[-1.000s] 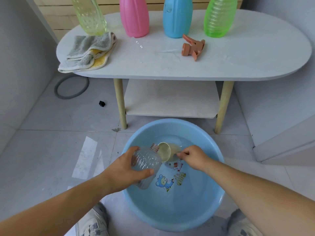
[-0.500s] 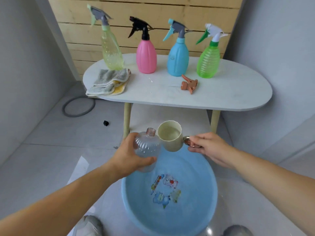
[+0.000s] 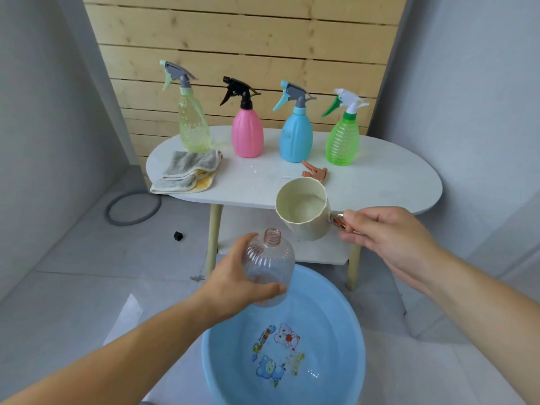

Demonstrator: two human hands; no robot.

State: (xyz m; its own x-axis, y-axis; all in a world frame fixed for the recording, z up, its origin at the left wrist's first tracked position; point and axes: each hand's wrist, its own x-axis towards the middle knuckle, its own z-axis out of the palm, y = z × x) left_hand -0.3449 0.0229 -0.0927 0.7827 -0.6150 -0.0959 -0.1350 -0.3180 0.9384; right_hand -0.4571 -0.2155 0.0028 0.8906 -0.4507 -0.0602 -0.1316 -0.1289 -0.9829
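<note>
From my feed, the change is plain. A second ago the cream cup [image 3: 304,211] was down in the blue basin [image 3: 222,361], dipping into the water, and the clear bottle [image 3: 270,267] was tilted low beside it. Now both are lifted out. The bottle is upright above the basin's far rim, and the cup hangs higher and to the right of the bottle's open neck, level with the front edge of the white table [image 3: 380,176]. There is water in the cup, so I judge the scoop finished and the pour into the bottle next. The cup's rim is near the neck but apart from it, and nothing is flowing yet.

The left hand [image 3: 236,276] is wrapped round the bottle's belly, with the thumb lying across its lower front and the fingers curled behind. The right hand [image 3: 388,238] pinches the cup's copper-coloured handle between thumb and forefinger, the other fingers folded underneath. Neither hand has a finger free.

The bottle is see-through and the picture soft, so I cannot tell whether it already has any water in it.

Its likely cap, the orange spray head [image 3: 315,172], lies loose on the table toward the front edge, just behind the cup. I read the neck as narrow against the cup's wide mouth, so I expect some spill back into the basin.
</note>
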